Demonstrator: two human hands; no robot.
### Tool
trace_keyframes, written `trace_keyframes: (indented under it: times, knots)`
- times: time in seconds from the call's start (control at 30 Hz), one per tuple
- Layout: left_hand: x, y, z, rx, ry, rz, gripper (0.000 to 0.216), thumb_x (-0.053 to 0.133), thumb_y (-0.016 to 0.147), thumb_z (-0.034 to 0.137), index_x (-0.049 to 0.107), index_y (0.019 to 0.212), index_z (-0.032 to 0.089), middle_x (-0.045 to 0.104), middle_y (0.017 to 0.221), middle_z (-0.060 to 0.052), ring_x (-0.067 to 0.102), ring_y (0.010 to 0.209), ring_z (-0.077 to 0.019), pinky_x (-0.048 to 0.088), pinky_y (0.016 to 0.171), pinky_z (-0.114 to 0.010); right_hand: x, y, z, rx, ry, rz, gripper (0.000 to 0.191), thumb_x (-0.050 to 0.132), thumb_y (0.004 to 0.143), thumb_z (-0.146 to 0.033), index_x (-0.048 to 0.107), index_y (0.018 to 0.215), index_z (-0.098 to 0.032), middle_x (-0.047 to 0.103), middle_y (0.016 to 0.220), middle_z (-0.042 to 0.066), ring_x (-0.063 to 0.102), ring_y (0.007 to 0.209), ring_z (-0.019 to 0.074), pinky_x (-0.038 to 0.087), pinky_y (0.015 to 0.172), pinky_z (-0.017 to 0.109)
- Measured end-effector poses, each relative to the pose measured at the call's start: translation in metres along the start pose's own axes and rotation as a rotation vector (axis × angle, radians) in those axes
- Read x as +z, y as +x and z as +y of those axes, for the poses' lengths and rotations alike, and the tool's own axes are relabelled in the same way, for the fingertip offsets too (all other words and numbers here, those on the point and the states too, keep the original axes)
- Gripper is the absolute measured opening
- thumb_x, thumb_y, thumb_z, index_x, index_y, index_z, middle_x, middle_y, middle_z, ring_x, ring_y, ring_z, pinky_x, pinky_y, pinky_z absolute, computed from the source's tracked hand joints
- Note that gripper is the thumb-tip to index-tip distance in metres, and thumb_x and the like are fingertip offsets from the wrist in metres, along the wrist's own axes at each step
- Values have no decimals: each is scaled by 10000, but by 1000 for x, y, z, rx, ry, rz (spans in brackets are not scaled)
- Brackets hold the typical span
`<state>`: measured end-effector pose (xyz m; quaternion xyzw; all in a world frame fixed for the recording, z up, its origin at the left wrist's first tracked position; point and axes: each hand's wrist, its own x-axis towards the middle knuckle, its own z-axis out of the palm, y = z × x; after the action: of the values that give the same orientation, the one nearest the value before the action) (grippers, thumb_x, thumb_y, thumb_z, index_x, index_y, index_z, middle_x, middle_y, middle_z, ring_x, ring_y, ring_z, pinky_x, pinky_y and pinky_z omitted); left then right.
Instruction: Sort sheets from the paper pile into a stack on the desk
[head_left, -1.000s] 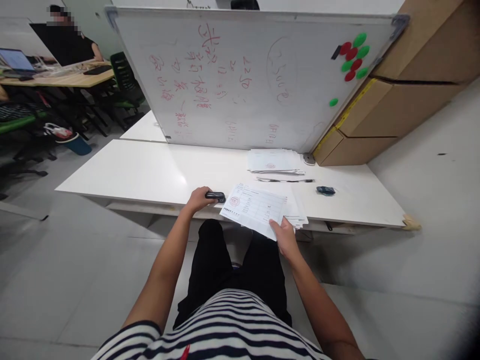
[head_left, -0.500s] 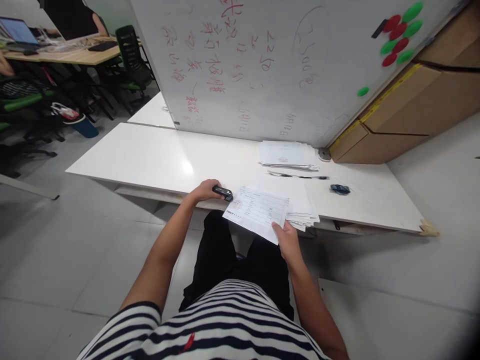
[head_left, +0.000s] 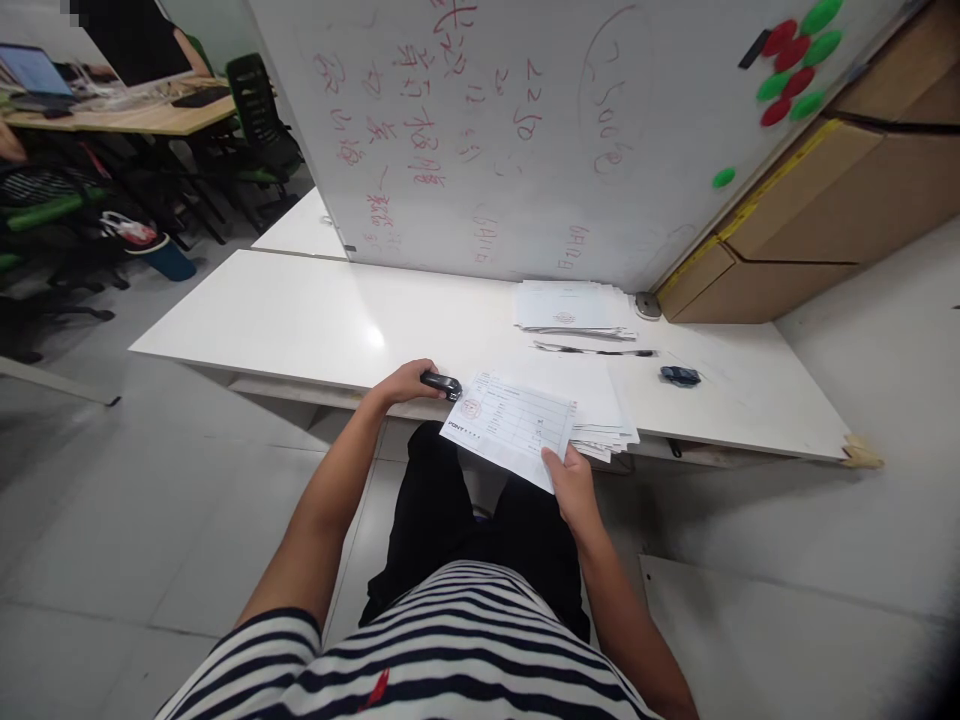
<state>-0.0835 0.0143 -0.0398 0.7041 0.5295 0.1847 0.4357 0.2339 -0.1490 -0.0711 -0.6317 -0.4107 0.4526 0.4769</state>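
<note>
My left hand (head_left: 403, 383) is closed around a small black stapler (head_left: 441, 384) at the near edge of the white table (head_left: 300, 320). The stapler's tip meets the top left corner of a printed form (head_left: 514, 422) with a red stamp. My right hand (head_left: 571, 482) pinches the lower right edge of that form, which lies on top of a sheaf of papers (head_left: 604, 432) overhanging the table's edge.
A second paper stack (head_left: 571, 308), a pen (head_left: 596, 351) and a small dark clip (head_left: 681, 376) lie further back. A whiteboard (head_left: 525, 130) with red writing and magnets leans behind them, beside cardboard boxes (head_left: 817, 210). At far left another person sits at a wooden desk (head_left: 112, 115).
The view tilted down and closer compared with a second ago. Both hands keep their hold; the form and stapler have barely shifted.
</note>
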Motion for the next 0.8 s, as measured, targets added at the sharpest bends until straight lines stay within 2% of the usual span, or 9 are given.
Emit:
trace_keyframes:
  times: [0.2, 0.33, 0.43, 0.57, 0.6, 0.67, 0.73, 0.8]
  knots:
    - [-1, 1, 2, 2, 23, -16, 386, 766, 553, 416, 601, 843, 221, 645, 935, -43, 591, 873, -229, 435, 718, -319, 8, 0, 6, 21, 71, -42, 434, 632, 789, -447, 668, 1137, -191, 673, 1201, 78, 618, 1121, 298, 458, 1005, 479]
    - [-1, 3, 4, 13, 135, -38, 352, 756, 572, 422, 622, 835, 229, 648, 974, -55, 583, 890, -237, 429, 713, -317, 17, 1, 7, 5, 104, -115, 442, 645, 785, -477, 666, 1136, -208, 669, 1209, 74, 614, 1131, 288, 455, 1008, 477]
    - [-6, 4, 8, 32, 208, -105, 378, 747, 585, 472, 661, 870, 238, 659, 999, -66, 583, 902, -248, 426, 722, -318, 24, 0, 10, -10, 83, -150, 456, 646, 785, -497, 662, 1142, -214, 675, 1199, 74, 615, 1128, 287, 449, 1009, 487]
    - [-14, 6, 20, 10, 153, -161, 423, 653, 663, 600, 693, 887, 243, 696, 963, -71, 601, 856, -240, 422, 724, -313, 29, -5, 16, -10, 94, -177, 463, 638, 796, -497, 648, 1166, -219, 665, 1217, 76, 614, 1130, 284, 449, 1008, 484]
    - [-14, 8, 25, -13, 140, -130, 446, 605, 696, 635, 691, 884, 239, 703, 947, -72, 603, 831, -237, 422, 724, -317, 29, -7, 18, -9, 100, -183, 456, 637, 800, -493, 649, 1164, -219, 662, 1221, 77, 614, 1129, 283, 448, 1010, 482]
    - [-9, 15, 34, -59, 158, 10, 502, 503, 759, 681, 677, 888, 228, 705, 935, -78, 604, 811, -244, 419, 751, -342, 29, -9, 19, -10, 103, -193, 445, 634, 805, -486, 650, 1159, -218, 661, 1223, 80, 614, 1131, 283, 443, 1014, 481]
    - [3, 23, 42, -68, 225, 190, 528, 428, 810, 679, 663, 910, 217, 697, 972, -91, 604, 876, -270, 401, 835, -383, 28, -9, 19, -13, 97, -198, 438, 628, 813, -481, 649, 1159, -215, 662, 1221, 82, 612, 1133, 283, 438, 1019, 483]
    - [21, 32, 46, -54, 293, 312, 530, 395, 839, 657, 656, 943, 208, 683, 1037, -108, 586, 982, -304, 353, 924, -429, 27, -8, 18, -11, 87, -204, 431, 619, 823, -473, 645, 1166, -214, 660, 1225, 81, 611, 1136, 280, 436, 1021, 481]
